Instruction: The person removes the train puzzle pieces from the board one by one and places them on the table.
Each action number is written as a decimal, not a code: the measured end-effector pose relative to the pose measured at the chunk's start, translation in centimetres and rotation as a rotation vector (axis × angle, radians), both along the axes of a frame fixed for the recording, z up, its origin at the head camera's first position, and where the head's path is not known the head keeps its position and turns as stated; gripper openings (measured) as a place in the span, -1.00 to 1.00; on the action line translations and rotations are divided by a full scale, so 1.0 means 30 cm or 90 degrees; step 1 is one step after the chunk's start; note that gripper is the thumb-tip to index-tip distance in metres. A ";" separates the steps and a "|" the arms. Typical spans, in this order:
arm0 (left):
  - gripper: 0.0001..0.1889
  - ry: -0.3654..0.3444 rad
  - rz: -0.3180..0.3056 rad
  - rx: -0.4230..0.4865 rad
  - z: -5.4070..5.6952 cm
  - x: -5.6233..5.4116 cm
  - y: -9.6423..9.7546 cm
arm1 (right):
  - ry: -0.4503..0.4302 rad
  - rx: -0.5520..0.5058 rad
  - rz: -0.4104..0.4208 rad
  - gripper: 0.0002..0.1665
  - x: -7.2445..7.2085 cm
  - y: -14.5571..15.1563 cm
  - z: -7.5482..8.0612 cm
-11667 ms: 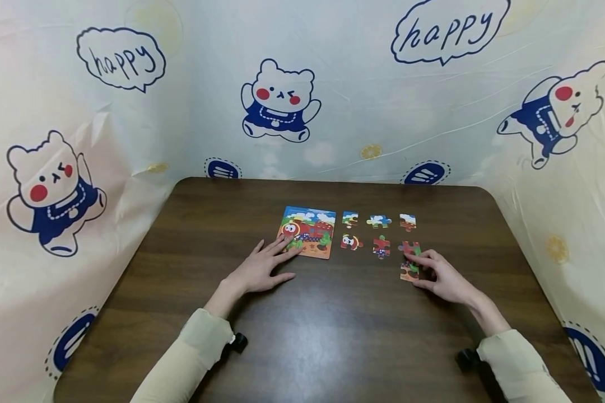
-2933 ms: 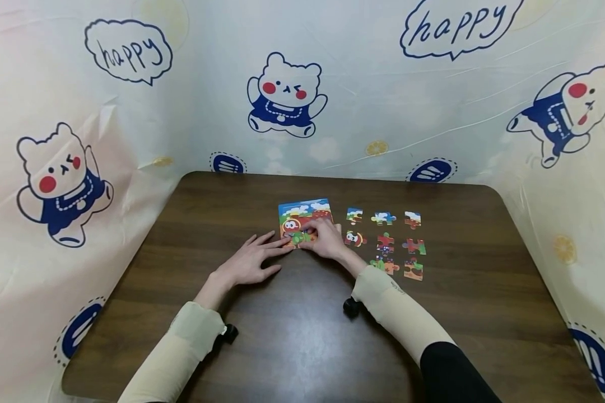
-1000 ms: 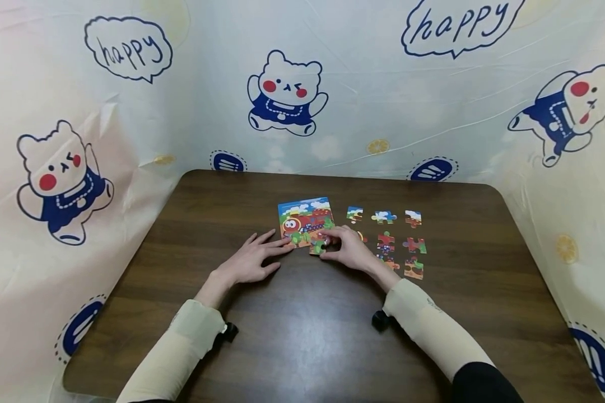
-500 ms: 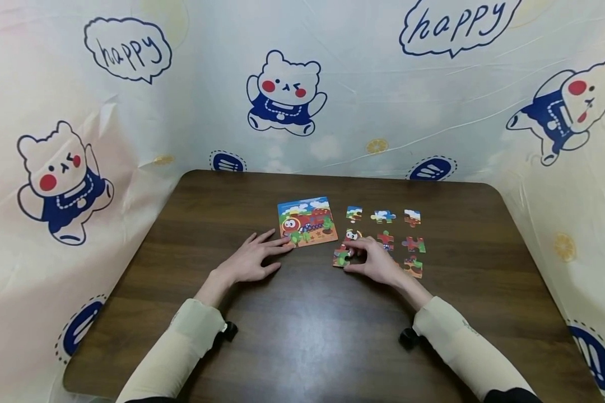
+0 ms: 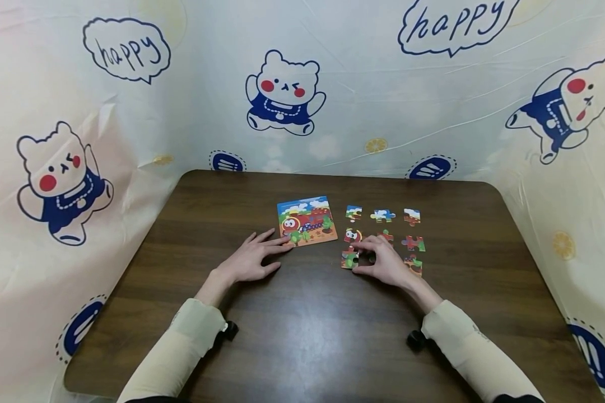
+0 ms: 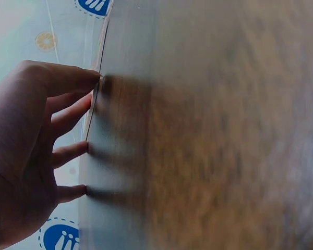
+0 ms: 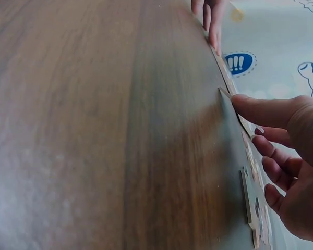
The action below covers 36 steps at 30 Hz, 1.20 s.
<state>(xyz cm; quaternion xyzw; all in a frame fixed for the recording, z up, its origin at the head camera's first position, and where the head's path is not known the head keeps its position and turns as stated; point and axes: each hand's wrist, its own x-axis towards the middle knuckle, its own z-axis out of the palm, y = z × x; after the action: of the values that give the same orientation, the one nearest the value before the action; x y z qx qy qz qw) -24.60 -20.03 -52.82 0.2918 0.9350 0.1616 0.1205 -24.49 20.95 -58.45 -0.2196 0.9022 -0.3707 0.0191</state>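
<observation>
A square picture card (image 5: 307, 221) with a train design lies near the middle back of the table. Fingertips of my left hand (image 5: 244, 262) rest on the card's lower left corner, the fingers spread and fairly straight; the left wrist view shows the same hand (image 6: 28, 135) from the side. A green and orange puzzle piece (image 5: 350, 259) is pinched between thumb and fingers of my right hand (image 5: 385, 263), just below a piece with a cartoon face (image 5: 352, 235). In the right wrist view, that hand (image 7: 297, 156) holds the piece (image 7: 225, 92) tilted at the table.
Several puzzle pieces lie in spaced rows: a sky piece (image 5: 382, 215), a top right piece (image 5: 412, 217), a red and green one (image 5: 414, 243) and others. My right hand partly covers the lower ones. A printed cloth (image 5: 353, 101) hangs behind the wooden table (image 5: 297, 336).
My right hand has moved from over the card to the right with the pinched piece, reaching the lower left of the rows. My left hand stays at the card's corner.
</observation>
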 end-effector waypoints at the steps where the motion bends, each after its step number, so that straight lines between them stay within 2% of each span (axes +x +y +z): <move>1: -0.38 0.001 0.001 0.000 0.001 0.000 0.002 | -0.005 0.004 0.001 -0.29 0.002 0.000 0.006; 6: -0.42 0.011 0.002 0.004 0.003 0.003 0.008 | 0.004 0.030 0.016 -0.33 0.069 -0.029 0.123; 9: -0.45 0.010 0.006 0.012 0.007 0.008 0.012 | -0.001 0.078 0.019 -0.36 0.089 -0.039 0.159; 12: -0.46 0.005 0.013 0.020 0.011 0.013 0.018 | -0.015 0.105 0.019 -0.37 0.094 -0.035 0.165; 16: -0.47 0.008 0.015 0.020 0.012 0.015 0.024 | -0.025 0.106 0.025 -0.37 0.096 -0.024 0.166; 24: -0.51 0.023 0.007 0.015 0.017 0.004 0.044 | -0.010 0.109 0.025 -0.36 0.098 -0.012 0.161; 28: -0.52 0.013 0.000 0.016 0.025 -0.002 0.059 | -0.009 0.112 0.017 -0.35 0.107 -0.009 0.161; 32: -0.49 0.003 0.009 0.008 0.028 -0.001 0.071 | -0.002 0.092 0.011 -0.35 0.119 -0.004 0.149; 36: -0.45 0.011 0.021 0.000 0.025 0.004 0.081 | 0.036 0.037 -0.012 -0.36 0.123 0.007 0.141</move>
<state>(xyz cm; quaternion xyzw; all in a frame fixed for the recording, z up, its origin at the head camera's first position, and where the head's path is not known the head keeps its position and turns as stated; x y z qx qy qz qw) -24.49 -17.59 -52.07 0.2779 0.9407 0.1608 0.1098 -20.80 21.16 -54.22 -0.2208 0.9149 -0.3380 -0.0033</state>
